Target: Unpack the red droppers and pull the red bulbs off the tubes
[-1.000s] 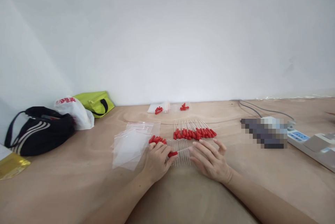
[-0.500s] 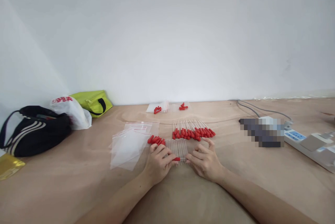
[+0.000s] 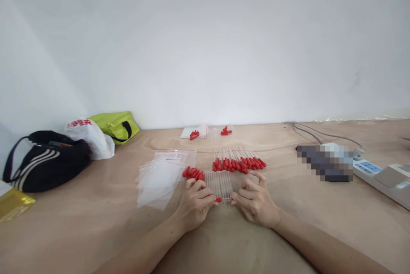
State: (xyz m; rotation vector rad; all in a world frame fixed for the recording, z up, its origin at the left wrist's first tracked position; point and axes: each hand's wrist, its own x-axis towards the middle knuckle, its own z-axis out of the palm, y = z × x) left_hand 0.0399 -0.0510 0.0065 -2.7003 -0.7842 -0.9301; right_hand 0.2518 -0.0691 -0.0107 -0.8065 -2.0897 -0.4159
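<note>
Red bulb [image 3: 218, 200] and clear tube [image 3: 226, 199] met at six o'clock on my feed: my left hand [image 3: 196, 202] pinched the bulb, my right hand [image 3: 256, 203] gripped the tube's three o'clock end. Beyond, at twelve, lay rowed tubes [image 3: 218, 183]; at one, red-tipped droppers [image 3: 234, 165].

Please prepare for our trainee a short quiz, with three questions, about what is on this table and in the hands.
1. Which hand grips the separate red bulb nearest to the person?

2. True or false: the lime-green bag lies to the left of the power strip.

3. Choose one. The fan of red-bulbed droppers lies:
A) on top of the clear plastic bags
B) beyond the row of clear tubes, as seen by the person
C) inside the black bag

Key: 1. The left hand. 2. True. 3. B.
</note>
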